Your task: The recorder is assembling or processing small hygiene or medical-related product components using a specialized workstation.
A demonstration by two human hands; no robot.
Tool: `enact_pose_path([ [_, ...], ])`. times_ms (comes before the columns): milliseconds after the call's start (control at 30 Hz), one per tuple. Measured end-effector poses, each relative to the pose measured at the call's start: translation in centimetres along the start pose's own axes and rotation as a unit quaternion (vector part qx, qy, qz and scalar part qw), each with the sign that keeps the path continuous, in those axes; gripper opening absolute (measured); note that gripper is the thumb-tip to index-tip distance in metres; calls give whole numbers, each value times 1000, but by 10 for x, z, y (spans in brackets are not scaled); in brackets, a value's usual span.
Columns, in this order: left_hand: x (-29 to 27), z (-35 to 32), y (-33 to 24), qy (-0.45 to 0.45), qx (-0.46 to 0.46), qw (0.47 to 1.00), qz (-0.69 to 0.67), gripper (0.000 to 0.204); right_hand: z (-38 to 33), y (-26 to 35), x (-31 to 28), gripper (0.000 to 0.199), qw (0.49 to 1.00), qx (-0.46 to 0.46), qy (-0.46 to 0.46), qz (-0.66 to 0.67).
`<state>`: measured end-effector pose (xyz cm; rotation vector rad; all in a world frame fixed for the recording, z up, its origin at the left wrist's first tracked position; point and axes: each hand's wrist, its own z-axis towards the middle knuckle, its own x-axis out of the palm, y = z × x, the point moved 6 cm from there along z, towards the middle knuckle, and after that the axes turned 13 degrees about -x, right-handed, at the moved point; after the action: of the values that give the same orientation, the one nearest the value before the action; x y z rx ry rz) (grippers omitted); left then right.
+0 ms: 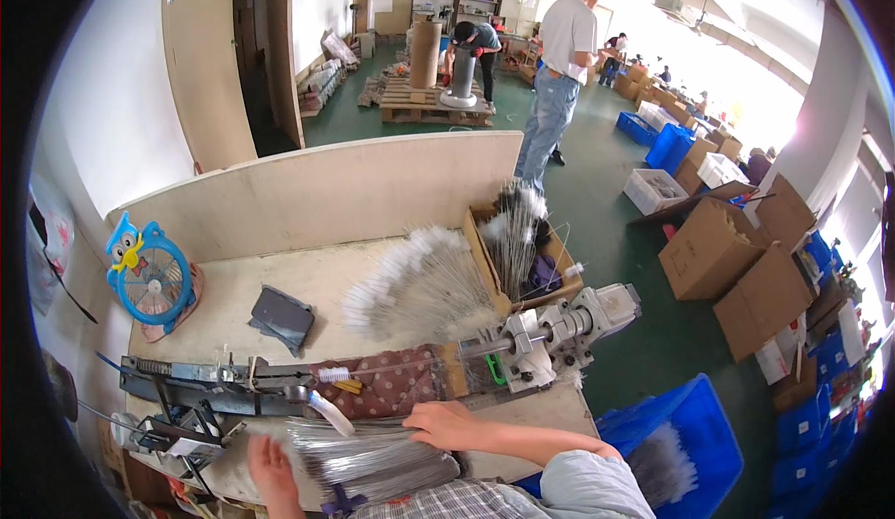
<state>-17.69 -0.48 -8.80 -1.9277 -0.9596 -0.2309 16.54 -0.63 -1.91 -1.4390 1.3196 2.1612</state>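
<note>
A thick bundle of thin metal wires (354, 458) lies on the bench right in front of me. My right hand (446, 425) is over its right part, fingers curled down onto the wires; the fingertips are partly hidden. To the left of the bundle is my left hand (270, 468), raised and slightly blurred, its fingers extended with nothing visible in them. A white brush head (331, 414) sits at the bundle's far edge. Beyond it, a long bench machine (270, 384) runs across, with a small white brush (334, 375) along its line and a spotted cloth pad (387, 379).
Finished-looking white wire brushes (410, 281) fan out at the back, beside a cardboard box (494, 281) of more brushes. A blue owl-shaped fan (154, 277) and a dark flat object (282, 317) are leftward. A blue bin (718, 435) stands right; a person (564, 62) stands beyond.
</note>
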Motion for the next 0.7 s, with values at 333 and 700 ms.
enact_pose_path([
  [333, -168, 78, -59, -174, 90, 976, -98, 28, 14, -3, 0, 18, 990, 75, 115, -9],
  [700, -77, 24, -8, -157, 15, 984, -81, 28, -6, -6, -18, 11, 999, 5, 8, -51],
])
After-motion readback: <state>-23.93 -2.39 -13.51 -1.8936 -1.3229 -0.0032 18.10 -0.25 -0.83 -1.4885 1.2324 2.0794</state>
